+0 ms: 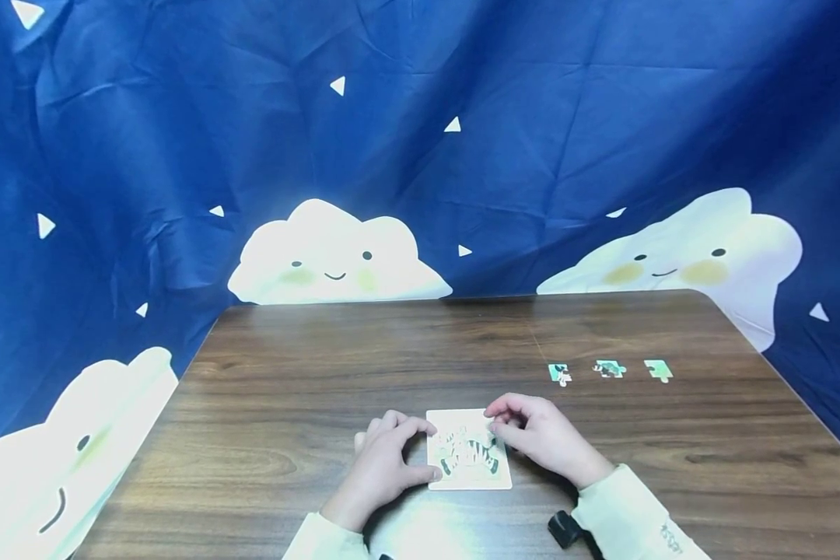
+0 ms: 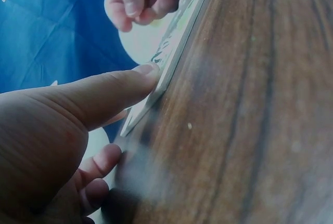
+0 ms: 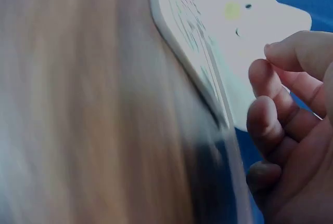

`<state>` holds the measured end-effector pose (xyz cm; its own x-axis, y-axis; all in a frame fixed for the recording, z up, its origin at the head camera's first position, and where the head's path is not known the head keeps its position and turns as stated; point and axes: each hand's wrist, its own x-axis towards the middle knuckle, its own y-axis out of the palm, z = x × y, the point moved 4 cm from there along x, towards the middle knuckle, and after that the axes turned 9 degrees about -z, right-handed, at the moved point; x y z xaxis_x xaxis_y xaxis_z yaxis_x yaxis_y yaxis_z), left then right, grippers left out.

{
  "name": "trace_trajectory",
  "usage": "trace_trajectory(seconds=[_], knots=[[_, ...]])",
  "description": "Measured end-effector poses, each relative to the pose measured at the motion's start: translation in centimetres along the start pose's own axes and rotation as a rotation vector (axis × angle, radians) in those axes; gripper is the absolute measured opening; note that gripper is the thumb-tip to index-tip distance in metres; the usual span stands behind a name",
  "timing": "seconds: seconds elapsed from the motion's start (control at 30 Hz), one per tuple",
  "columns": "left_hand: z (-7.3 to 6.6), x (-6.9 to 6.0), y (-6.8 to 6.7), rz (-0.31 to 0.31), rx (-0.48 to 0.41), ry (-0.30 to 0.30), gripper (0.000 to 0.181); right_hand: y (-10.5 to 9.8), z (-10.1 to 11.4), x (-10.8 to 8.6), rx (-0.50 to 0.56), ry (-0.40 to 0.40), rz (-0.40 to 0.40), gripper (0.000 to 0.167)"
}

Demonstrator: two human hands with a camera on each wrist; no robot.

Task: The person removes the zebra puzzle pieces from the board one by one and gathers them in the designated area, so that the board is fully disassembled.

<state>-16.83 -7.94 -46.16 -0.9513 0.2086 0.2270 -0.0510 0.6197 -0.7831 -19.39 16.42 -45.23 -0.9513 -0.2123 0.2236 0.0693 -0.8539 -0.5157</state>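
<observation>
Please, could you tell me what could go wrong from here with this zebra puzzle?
The left hand has its thumb on the zebra puzzle; an uneven push might turn or slide it on the table. The right hand is near the puzzle's far right corner and could bump it. Three loose puzzle pieces lie beyond that hand; a careless reach might scatter them.
</observation>
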Motion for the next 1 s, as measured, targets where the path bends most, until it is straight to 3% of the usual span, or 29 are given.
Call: trace_trajectory(seconds=[0.2,0.3,0.43,0.7,1.0], knots=[[0.1,0.1,0.0,0.005,0.010,-0.002,0.051,1.2,1.9,-0.1,-0.038,-0.088,0.012,0.010],[0.2,0.1,0.1,0.019,0.014,-0.005,0.051,1.7,2.3,-0.1,-0.060,-0.101,0.061,0.013],[0.2,0.1,0.1,0.023,0.015,-0.007,0.052,2.2,2.2,-0.2,-0.090,-0.101,0.117,0.016],[0.1,0.0,0.0,0.023,-0.001,0.005,0.052,3.0,2.6,-0.2,-0.105,-0.121,0.115,0.016],[0.0,0.0,-0.1,0.029,0.007,0.001,0.051,3.9,2.6,0.2,-0.155,-0.086,0.110,0.026]])
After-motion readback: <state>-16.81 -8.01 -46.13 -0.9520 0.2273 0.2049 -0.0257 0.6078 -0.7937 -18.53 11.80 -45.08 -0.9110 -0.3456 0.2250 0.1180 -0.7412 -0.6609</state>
